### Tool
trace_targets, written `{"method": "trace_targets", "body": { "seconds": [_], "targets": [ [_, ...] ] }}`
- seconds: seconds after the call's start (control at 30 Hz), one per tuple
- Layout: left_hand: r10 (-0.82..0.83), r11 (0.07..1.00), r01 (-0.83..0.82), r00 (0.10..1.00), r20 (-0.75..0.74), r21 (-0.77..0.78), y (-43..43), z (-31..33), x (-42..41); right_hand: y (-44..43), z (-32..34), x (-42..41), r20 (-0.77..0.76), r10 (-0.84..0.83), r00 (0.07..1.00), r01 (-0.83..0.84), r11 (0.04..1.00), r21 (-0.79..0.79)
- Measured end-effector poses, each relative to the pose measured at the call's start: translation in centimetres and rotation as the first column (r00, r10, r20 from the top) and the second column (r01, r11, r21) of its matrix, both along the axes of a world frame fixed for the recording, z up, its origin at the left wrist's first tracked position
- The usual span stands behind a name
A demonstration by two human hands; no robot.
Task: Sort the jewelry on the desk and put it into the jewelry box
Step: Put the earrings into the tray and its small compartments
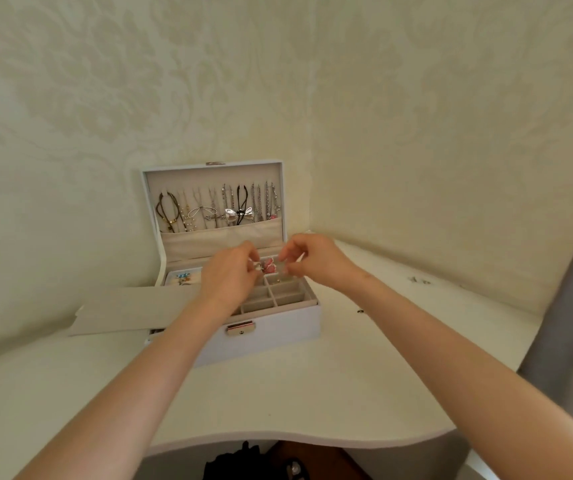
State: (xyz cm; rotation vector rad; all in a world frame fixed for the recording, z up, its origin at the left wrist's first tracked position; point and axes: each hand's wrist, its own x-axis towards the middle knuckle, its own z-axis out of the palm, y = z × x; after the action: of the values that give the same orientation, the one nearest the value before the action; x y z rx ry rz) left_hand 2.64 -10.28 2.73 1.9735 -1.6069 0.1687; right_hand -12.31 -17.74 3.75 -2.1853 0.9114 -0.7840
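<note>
A white jewelry box (278,327) stands open on the white desk (278,393), its lid upright with several necklaces (219,209) hanging inside. Both hands hover over the divided compartments (285,292). My left hand (229,275) pinches a small silvery piece at its fingertips. My right hand (309,258) has its fingers curled, pinching something tiny that I cannot make out. A pink jewelry piece (268,265) shows between the two hands. Small blue and gold pieces (183,277) lie in the left section of the box.
A flat white tray or card (122,310) lies left of the box. Small loose jewelry pieces (418,280) lie on the desk at the right, and a dark speck (360,311) nearer. Walls close in behind. A grey curtain (569,306) hangs at the right edge.
</note>
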Motion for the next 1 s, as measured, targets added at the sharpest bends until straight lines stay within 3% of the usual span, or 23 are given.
{"method": "trace_targets", "body": {
  "seconds": [0.13, 0.33, 0.63, 0.77, 1.0],
  "targets": [
    [0.037, 0.997, -0.034, 0.998, -0.046, 0.066, -0.4, -0.6, 2.6, -0.1, -0.8, 3.9, -0.033, -0.042, 0.999, 0.041, 0.999, -0.015],
    [-0.025, 0.998, 0.029, 0.997, -0.073, 0.047, -0.5, -1.5, 3.2, -0.1, -1.5, 5.2, -0.096, -0.069, 0.993, 0.062, 0.995, -0.078],
    [-0.071, 0.991, 0.071, 0.997, 0.002, -0.112, -0.4, -1.2, 0.5, -0.3, -1.4, 2.5, -0.012, -0.094, 0.995, 0.094, 0.994, -0.048],
    [-0.187, 0.972, 0.192, 0.981, 0.049, -0.139, -0.4, -1.5, -2.8, -0.5, -1.3, -0.7, 0.021, -0.11, 0.994, 0.111, 0.991, -0.077],
    [-0.402, 0.904, 0.409, 0.912, 0.079, -0.125, -0.5, -2.9, -8.0, -1.6, -2.0, -7.5, -0.063, -0.134, 0.989, 0.133, 0.991, -0.02]
  ]
}}
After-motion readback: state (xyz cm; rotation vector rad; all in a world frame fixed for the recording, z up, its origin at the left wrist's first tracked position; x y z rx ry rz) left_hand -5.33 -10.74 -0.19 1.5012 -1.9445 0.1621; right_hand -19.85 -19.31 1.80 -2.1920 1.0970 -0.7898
